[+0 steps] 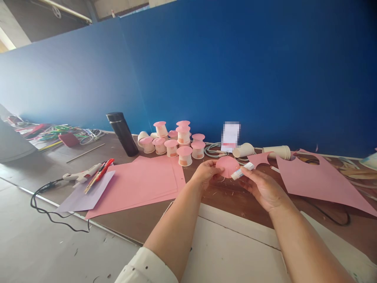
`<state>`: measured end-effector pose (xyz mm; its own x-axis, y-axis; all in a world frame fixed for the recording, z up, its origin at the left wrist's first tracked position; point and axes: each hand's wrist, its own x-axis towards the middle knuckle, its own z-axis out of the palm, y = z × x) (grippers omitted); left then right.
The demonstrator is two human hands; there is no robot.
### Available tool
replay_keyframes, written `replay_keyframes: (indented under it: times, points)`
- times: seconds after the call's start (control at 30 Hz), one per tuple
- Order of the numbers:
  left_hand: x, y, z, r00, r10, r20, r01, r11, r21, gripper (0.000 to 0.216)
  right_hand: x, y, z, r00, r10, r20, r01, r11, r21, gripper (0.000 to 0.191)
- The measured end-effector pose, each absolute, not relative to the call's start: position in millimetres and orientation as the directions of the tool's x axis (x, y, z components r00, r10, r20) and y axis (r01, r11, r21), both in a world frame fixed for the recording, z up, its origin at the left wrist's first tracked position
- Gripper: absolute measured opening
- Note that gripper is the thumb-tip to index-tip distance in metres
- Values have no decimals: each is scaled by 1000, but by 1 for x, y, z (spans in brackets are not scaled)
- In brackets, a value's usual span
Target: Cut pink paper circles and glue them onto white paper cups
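My left hand (pixel 206 171) pinches a small pink paper disc (pixel 227 166) and holds it up above the brown table (pixel 235 198). My right hand (pixel 262 186) grips a white glue stick (pixel 242 171) whose tip touches the disc's right edge. Behind the hands stands a cluster of several upturned white paper cups capped with pink discs (pixel 176 141). A stack of pink paper sheets (pixel 141 182) lies left of my left hand.
A black flask (pixel 123 133) stands left of the cups. A glue gun (pixel 82 175) and red scissors (pixel 101 171) lie on a lilac sheet (pixel 85 194). A cut pink sheet (pixel 318 181) and lying cups (pixel 244 149) sit right. A blue wall (pixel 235 70) backs the table.
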<state>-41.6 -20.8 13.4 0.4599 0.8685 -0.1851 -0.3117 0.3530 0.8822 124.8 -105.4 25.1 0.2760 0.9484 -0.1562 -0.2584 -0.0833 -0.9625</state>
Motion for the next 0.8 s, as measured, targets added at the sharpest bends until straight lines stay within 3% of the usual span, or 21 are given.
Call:
replay_keyframes:
  times: [0.8]
  points:
    - [-42,-19,12,489,862,-130,-290,301,908,22,124,-106,28,250,943,-219,-455,-85,-887,17]
